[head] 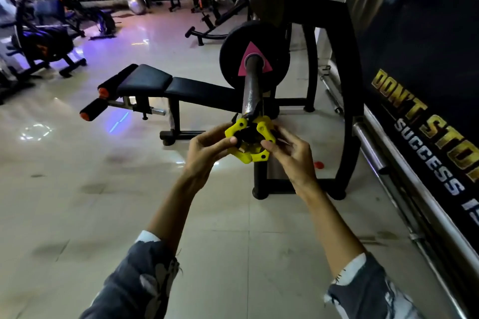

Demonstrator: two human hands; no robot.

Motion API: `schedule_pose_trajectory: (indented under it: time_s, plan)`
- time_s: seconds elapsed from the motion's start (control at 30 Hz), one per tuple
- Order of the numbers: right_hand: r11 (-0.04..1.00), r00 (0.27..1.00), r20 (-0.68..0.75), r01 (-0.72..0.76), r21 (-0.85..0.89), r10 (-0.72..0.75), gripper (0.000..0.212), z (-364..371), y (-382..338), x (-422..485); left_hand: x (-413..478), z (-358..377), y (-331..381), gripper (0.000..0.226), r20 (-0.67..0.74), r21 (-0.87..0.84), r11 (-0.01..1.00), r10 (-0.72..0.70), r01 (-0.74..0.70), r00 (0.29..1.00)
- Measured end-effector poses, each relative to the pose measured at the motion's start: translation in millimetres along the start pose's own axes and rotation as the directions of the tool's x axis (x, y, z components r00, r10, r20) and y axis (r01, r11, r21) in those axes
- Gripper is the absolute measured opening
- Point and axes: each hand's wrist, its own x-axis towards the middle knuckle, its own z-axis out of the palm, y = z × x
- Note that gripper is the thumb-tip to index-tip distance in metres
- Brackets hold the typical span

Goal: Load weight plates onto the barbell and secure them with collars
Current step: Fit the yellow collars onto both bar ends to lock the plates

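Note:
A yellow clamp collar (243,156) sits at the near tip of the barbell sleeve (251,90), which points toward me. My left hand (207,150) grips the collar's left side with thumb and fingers. My right hand (290,154) pinches its right side. Farther up the sleeve sits a black weight plate (230,59) with a pink triangle mark around the bore. The bar rests on the black bench rack (347,101).
A black flat bench (166,83) with orange-tipped rollers stands left of the bar. Spare steel bars (383,153) lie along the dark wall banner on the right. A small red cap (318,164) lies on the tiled floor. More machines stand far left.

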Motion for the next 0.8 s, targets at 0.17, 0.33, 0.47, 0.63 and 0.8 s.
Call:
schedule_pose_trajectory:
  time_s: [0.17, 0.33, 0.47, 0.63, 0.8]
  plan:
    - [0.999, 1.000, -0.022, 0.010, -0.030, -0.010, 0.062, 1, 11, 3, 7, -7, -11, 0.045, 0.013, -0.019, 0.999, 0.038, -0.038, 0.999]
    - [1.000, 0.999, -0.052, -0.014, -0.013, 0.013, 0.066, 7, 24, 2, 15, -8, -23, 0.052, -0.014, -0.018, 0.993, 0.115, -0.116, 0.993]
    - [0.995, 0.995, -0.060, -0.079, 0.058, 0.083, 0.067, 5, 25, 26, 35, -8, -28, 0.044, -0.023, -0.039, 0.996, 0.082, -0.083, 0.996]
    - [0.970, 0.979, -0.054, -0.189, 0.153, 0.199, 0.044, 6, 38, 74, 82, -6, -30, 0.037, -0.051, -0.037, 0.995, 0.093, -0.095, 0.994]
    - [0.957, 0.968, -0.124, -0.190, 0.218, 0.220, 0.038, 7, 52, 145, 154, -3, -33, 0.034, -0.124, 0.040, 0.994, 0.108, -0.104, 0.986]
